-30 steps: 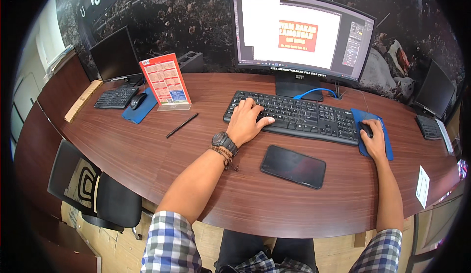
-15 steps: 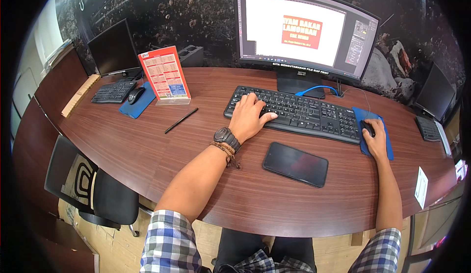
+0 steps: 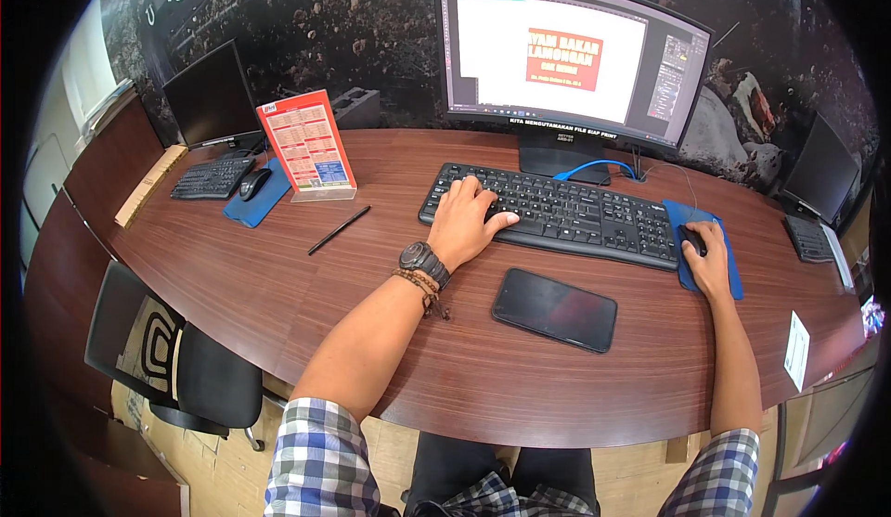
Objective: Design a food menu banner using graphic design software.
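My left hand [image 3: 460, 225] rests palm down on the left end of the black keyboard [image 3: 594, 225], its fingers stretched over the keys and the thumb out to the side. At the keyboard's right, my right hand [image 3: 711, 264] curls over a black mouse [image 3: 690, 241], partly hiding it. Under that mouse lies a blue mouse pad [image 3: 731, 277]. Behind the keyboard stands a curved monitor [image 3: 492, 71], lit, with a red sign design on a white page between tool panels. A black smartphone [image 3: 555, 310] with a dark screen lies in front of the keyboard.
A black pen [image 3: 339, 230] lies left of my left forearm, near a red-and-white card stand [image 3: 311, 146]. Farther left are a dark monitor [image 3: 212, 95], another keyboard [image 3: 213, 179] and mouse [image 3: 254, 184]. A white card [image 3: 796, 352] lies at the right; a black chair [image 3: 218, 378] stands lower left.
The whole view has shifted slightly, so the desk and screen sit a little farther left. Both hands stay in the same places on the keyboard and mouse.
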`<state>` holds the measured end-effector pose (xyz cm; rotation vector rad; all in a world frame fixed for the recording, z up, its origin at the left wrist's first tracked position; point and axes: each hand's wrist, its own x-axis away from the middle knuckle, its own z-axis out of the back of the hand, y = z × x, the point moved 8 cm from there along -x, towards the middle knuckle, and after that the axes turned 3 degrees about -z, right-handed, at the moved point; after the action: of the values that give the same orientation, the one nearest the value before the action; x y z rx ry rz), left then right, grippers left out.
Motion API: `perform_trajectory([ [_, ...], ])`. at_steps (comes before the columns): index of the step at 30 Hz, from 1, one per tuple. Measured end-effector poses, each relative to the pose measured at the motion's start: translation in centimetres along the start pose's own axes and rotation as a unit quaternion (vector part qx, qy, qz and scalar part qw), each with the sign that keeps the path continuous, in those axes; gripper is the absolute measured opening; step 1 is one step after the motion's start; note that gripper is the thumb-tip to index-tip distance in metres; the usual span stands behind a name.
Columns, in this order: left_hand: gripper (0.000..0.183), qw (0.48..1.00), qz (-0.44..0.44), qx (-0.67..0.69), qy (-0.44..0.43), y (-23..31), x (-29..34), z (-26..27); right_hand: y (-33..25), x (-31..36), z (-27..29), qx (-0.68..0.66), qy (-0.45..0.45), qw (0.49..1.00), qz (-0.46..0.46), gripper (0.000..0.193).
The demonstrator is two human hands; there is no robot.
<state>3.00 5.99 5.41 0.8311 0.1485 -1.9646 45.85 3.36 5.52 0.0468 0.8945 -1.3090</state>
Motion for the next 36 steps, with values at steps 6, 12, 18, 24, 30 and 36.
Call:
perform_trajectory([
  [6,0.05,1.0,-0.001,-0.004,-0.002,-0.1,0.0,0.0,-0.3,-0.1,0.1,0.001,-0.002,1.0,-0.019,0.037],
  [12,0.048,1.0,-0.005,0.009,0.003,0.1,-0.2,0.0,0.2,-0.3,0.1,0.026,-0.01,1.0,0.001,0.039],
  [18,0.049,1.0,0.0,0.022,-0.001,-0.2,0.1,0.1,0.1,-0.3,0.2,0.016,-0.009,0.999,-0.047,0.041],
  [24,0.05,1.0,0.008,0.023,-0.013,-0.1,0.1,0.1,0.7,0.0,0.0,0.018,-0.007,0.999,-0.036,0.042],
  [30,0.051,0.999,0.011,0.027,-0.015,-0.3,0.1,0.1,0.4,0.0,-0.2,0.027,-0.011,0.999,-0.039,0.04],
  [36,0.05,0.999,0.007,0.029,-0.014,-0.3,0.1,0.1,0.0,0.0,-0.1,0.026,-0.009,0.999,-0.026,0.039],
])
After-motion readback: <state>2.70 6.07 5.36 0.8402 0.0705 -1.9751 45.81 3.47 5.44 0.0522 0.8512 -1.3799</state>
